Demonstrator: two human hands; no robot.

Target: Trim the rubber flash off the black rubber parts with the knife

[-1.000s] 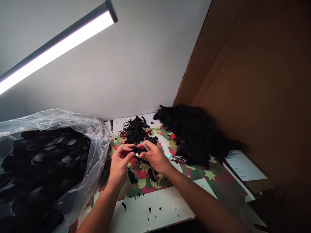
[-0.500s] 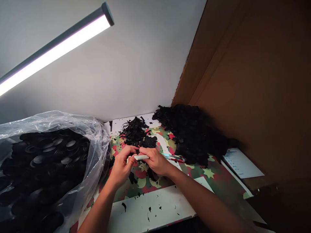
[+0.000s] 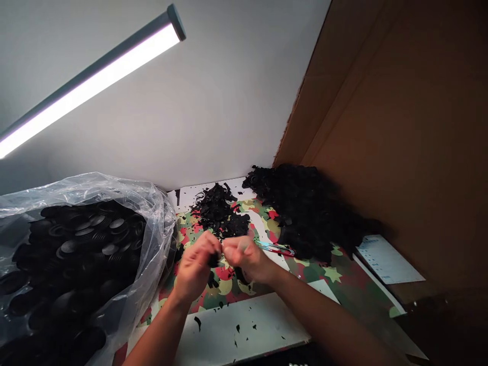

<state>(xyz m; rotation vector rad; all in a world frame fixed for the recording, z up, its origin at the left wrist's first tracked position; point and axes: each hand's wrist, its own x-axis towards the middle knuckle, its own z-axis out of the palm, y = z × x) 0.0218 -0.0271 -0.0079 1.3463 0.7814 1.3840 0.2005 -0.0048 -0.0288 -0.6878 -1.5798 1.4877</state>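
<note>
White board (image 3: 247, 328), flecked with black scraps, is lying nearest on the desk. Just beyond it, the left hand (image 3: 196, 267) and right hand (image 3: 247, 259) are meeting over the camouflage-print cover (image 3: 224, 284), each grip pinching closed on a small black piece (image 3: 213, 260) between them; motion blur is hiding finer detail. Left, a clear plastic bag (image 3: 152, 223) is holding black round parts. Farther back, black trimmings (image 3: 217, 208) and a larger black heap (image 3: 305, 208) are lying by the cardboard wall (image 3: 400, 127).
</note>
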